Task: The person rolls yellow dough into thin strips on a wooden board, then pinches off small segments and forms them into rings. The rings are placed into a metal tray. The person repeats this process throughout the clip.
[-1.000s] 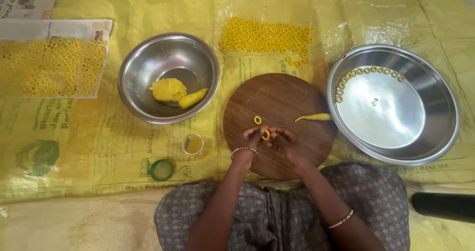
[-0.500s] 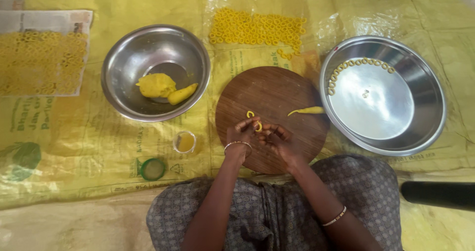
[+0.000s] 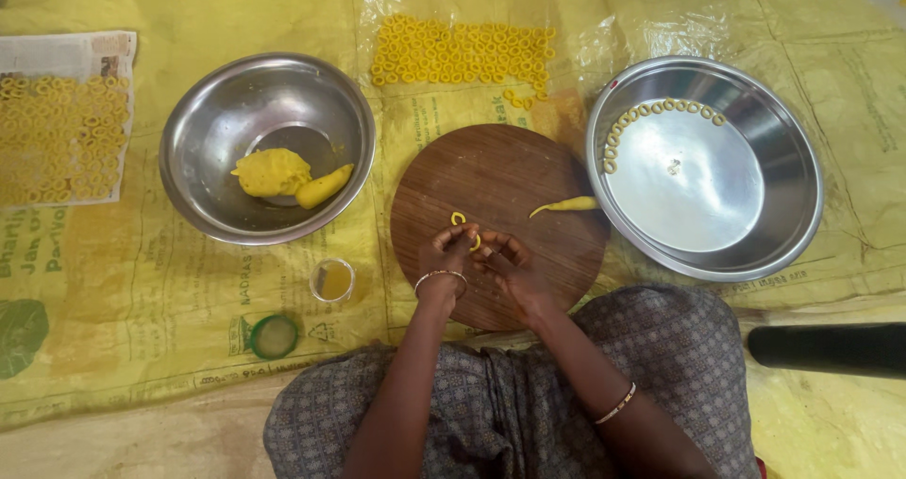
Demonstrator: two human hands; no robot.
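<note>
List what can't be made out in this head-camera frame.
- Dough piece between left hand and right hand: mostly covered by fingertips, shape unclear.
- Small glass: contents too small to identify.
- Black object: cut off by right edge.
- Speck in right bowl: too small.

Bare arms, a thin bangle on each wrist, grey patterned garment (image 3: pixel 528 394) over the lap.

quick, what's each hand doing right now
Left hand: fingers curled, pinching a small yellow dough ring over the round wooden board.
Right hand: fingers curled on the same ring, pinching it with the left.
</note>
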